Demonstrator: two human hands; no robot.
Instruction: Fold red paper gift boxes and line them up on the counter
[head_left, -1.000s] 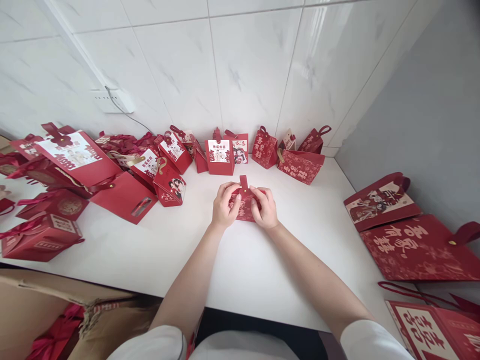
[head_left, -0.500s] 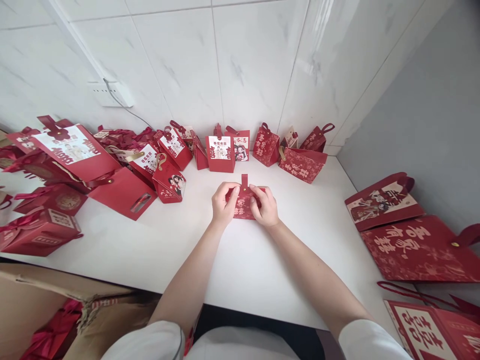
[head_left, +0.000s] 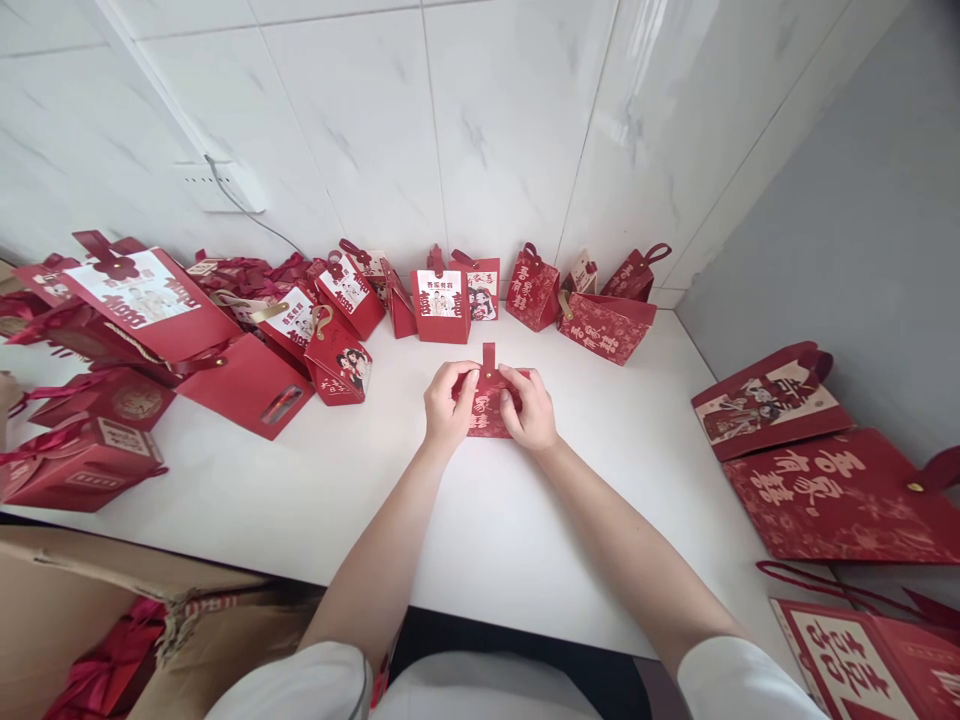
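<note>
I have a small red gift box straight ahead of me, its strap upright at twelve o'clock above a gold stud. My left hand grasps its nine-o'clock side and my right hand its three-o'clock side, thumbs on the printed front. It's on or just over the white table; I can't tell which. From it, a white-panelled gift box stands at eleven, a floral triangular gift box at two, and a cardboard carton at eight.
</note>
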